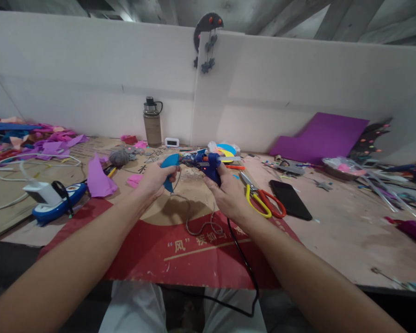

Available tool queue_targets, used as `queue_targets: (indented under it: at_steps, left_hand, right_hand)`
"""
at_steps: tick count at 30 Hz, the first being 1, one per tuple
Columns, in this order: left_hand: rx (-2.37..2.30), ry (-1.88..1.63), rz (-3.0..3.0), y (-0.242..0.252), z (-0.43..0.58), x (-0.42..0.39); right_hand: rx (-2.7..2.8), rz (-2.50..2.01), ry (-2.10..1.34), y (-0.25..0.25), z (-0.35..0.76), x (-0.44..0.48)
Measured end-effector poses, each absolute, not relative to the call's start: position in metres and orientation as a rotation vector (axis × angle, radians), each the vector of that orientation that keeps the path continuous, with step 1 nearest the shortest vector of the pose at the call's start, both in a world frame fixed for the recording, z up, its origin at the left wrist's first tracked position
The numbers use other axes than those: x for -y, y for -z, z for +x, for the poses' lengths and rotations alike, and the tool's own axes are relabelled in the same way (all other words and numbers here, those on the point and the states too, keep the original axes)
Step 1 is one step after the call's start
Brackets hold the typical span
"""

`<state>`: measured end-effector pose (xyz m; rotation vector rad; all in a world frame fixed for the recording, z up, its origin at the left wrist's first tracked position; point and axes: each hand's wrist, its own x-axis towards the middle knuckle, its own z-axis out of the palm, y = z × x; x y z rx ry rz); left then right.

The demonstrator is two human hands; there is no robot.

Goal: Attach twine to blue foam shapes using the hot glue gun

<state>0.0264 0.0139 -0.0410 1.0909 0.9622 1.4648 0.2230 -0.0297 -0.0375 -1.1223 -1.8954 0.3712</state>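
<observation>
A curved blue felt piece point(170, 161) is pinched in my left hand point(160, 175), near the middle of the table. My right hand point(226, 190) is wrapped round the handle of a dark blue glue gun point(208, 163). The gun's nozzle points left, close to the blue piece; whether they touch is too small to tell. A clear glue stick point(230, 158) sticks out of the gun's back. Grey string point(194, 230) trails below my hands over a red and brown sheet point(138, 249). The gun's black cord point(246, 263) hangs over the table's front edge.
Scissors point(260, 199) and a black phone point(291, 200) lie right of my right hand. A blue power strip point(60, 203) with a white plug sits left, near felt scraps point(52, 145). A bottle point(153, 127) stands at the back, purple sheet point(326, 136) at the back right.
</observation>
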Motion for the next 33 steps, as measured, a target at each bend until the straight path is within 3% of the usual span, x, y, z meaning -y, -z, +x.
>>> queue_targets:
  at_steps: [33]
  left_hand:
    - [-0.971, -1.424, 1.116, 0.0416, 0.0285, -0.0129]
  right_hand:
    - [1.855, -1.057, -0.344, 0.0368, 0.2230, 0.0281]
